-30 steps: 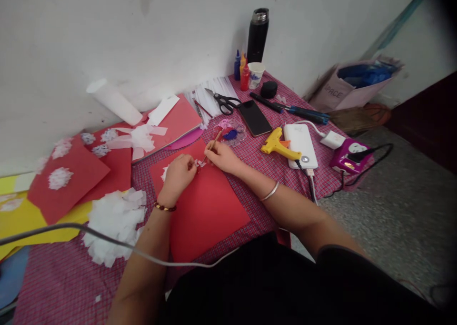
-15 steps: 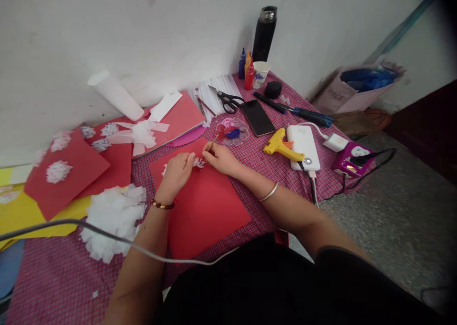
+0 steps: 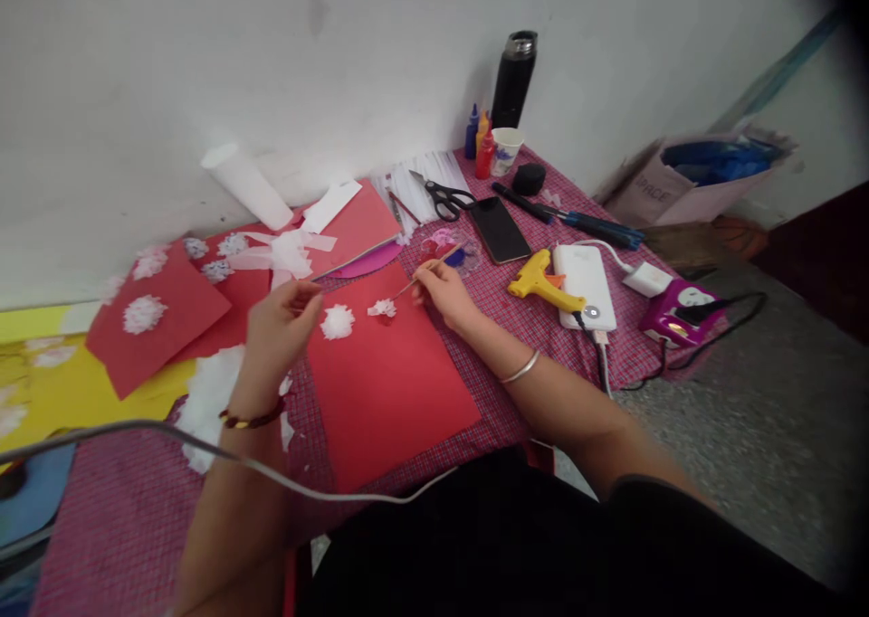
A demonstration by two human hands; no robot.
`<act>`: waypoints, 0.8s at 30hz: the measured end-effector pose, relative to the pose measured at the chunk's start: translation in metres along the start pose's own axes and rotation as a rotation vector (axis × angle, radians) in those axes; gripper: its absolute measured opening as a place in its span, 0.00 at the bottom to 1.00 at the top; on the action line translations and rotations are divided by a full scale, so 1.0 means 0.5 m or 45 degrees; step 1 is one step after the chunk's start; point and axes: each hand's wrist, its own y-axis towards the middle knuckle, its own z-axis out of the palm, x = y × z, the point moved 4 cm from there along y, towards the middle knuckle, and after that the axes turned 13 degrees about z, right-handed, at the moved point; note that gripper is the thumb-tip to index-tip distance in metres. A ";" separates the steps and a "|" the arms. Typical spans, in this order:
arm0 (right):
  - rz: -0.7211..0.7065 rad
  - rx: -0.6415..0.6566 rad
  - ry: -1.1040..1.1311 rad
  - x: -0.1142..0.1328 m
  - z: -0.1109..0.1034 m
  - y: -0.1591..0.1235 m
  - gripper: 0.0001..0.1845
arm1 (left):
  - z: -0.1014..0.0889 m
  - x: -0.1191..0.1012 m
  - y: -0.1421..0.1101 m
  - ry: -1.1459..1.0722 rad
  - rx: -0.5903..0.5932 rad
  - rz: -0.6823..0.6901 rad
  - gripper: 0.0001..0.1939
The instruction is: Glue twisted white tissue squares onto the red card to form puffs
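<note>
A red sheet point(image 3: 390, 391) lies before me with a round white paper cluster point(image 3: 338, 321) near its left edge. Right of that sits a smaller tuft of white paper pieces point(image 3: 382, 308) with a dark red spot by it. My right hand point(image 3: 441, 289) is closed on a thin wooden stick point(image 3: 449, 253), whose lower tip is just above the tuft. Left of the sheet, my left hand point(image 3: 281, 327) hangs in the air, fingers loosely bent and thumb apart. Beneath and beside it is a pile of white paper pieces point(image 3: 210, 386), partly hidden by the forearm.
Behind the sheet are a paint palette point(image 3: 465, 257), scissors point(image 3: 444, 199), a phone point(image 3: 501, 230) and paint bottles point(image 3: 484, 156). A yellow glue gun point(image 3: 539, 278) rests against a white power bank point(image 3: 585, 282) on the right. A grey cable point(image 3: 272, 475) crosses over my left forearm.
My left hand has left the tuft and moved left toward the paper pile, its fingers parting. My right hand has shifted slightly right with the stick. The view has shifted a little.
</note>
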 end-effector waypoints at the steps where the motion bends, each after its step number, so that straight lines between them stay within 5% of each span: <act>1: 0.054 0.020 0.072 -0.002 0.002 -0.004 0.06 | -0.032 0.005 -0.012 -0.044 -0.057 -0.037 0.09; 6: 0.090 0.221 0.265 -0.012 0.030 -0.034 0.09 | -0.194 0.039 -0.110 0.103 -0.367 -0.195 0.13; 10: 0.110 0.373 0.274 -0.024 0.056 -0.064 0.10 | -0.254 0.083 -0.202 0.279 -0.501 -0.318 0.12; 13: 0.116 0.416 0.240 -0.030 0.068 -0.083 0.11 | -0.240 0.114 -0.242 0.386 -0.306 -0.265 0.10; 17: 0.102 0.398 0.138 -0.036 0.074 -0.089 0.14 | -0.179 0.130 -0.245 0.610 0.171 0.128 0.11; 19: 0.095 0.388 0.112 -0.040 0.074 -0.087 0.14 | -0.153 0.138 -0.235 0.660 0.286 0.240 0.14; 22: 0.077 0.387 0.119 -0.042 0.074 -0.083 0.14 | -0.130 0.148 -0.212 0.613 0.220 0.222 0.09; 24: 0.057 0.393 0.123 -0.040 0.075 -0.083 0.14 | -0.123 0.146 -0.197 0.474 0.001 0.106 0.06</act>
